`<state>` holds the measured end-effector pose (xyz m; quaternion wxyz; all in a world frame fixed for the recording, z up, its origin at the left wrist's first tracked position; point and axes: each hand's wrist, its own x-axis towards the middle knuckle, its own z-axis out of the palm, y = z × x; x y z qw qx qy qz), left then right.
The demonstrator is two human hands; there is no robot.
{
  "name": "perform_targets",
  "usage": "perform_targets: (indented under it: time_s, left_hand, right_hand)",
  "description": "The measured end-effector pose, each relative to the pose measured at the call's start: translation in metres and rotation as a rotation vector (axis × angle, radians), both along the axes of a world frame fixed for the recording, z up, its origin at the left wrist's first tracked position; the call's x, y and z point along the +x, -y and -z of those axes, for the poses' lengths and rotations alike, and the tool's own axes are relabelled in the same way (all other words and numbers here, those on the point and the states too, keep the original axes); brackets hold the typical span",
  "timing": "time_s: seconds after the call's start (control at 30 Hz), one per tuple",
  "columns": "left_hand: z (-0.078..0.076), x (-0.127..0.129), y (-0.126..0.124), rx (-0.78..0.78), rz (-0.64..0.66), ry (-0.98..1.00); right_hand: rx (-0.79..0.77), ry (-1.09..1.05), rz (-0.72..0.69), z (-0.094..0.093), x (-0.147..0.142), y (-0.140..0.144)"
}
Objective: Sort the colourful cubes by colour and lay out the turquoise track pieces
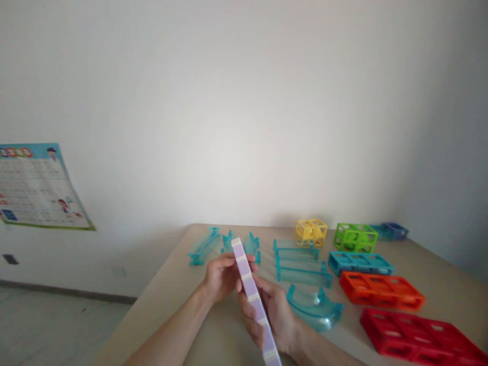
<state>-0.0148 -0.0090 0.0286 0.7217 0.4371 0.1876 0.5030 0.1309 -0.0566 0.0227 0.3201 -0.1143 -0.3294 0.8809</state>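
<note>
A long, narrow lilac strip with pale cream cross-bands (250,290) is held edge-up above the table, slanting from the far middle to the bottom of the view. My left hand (221,277) is closed at its far end, with some fingertips hidden behind it. Lower down, my right hand (280,317) wraps round the same strip from the right, fingers showing on its left side. Just right of that hand lies a curved clear teal track piece (316,310). More clear teal pieces, partly behind the strip (251,246), lie beyond my hands.
A straight teal track (205,247) lies at the table's far left. Teal tracks (303,275) lie right of centre. On the right are yellow (310,233) and green frame cubes (355,238), and teal (360,263), orange (381,291) and red frame blocks (419,335). A wall stands behind the table (171,284).
</note>
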Motion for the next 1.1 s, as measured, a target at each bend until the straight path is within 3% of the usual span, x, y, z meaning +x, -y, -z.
perform_targets:
  time_s: [0.1,0.4,0.53,0.8,1.0,1.1]
  left_hand:
    - [0.001,-0.003,-0.001,-0.012,0.05,0.04]
    - [-0.008,0.002,0.006,-0.002,-0.088,-0.012]
    - [-0.011,0.001,0.009,0.023,-0.084,-0.051]
    - [-0.002,0.003,0.015,0.099,0.262,0.063]
    - [-0.006,0.003,0.018,0.089,0.316,0.03]
    - [-0.008,0.004,0.018,0.087,0.26,0.091]
  right_hand:
    - [-0.015,-0.035,-0.021,-0.003,0.003,-0.002]
    - [-0.078,-0.154,-0.298,-0.008,0.008,-0.004]
    - [-0.078,-0.2,-0.374,-0.008,0.011,-0.006]
    - [-0.079,-0.166,-0.669,-0.003,0.007,-0.003]
    - [-0.058,-0.171,-0.68,0.001,0.006,-0.004]
    - [-0.052,-0.133,-0.598,0.003,0.006,-0.004]
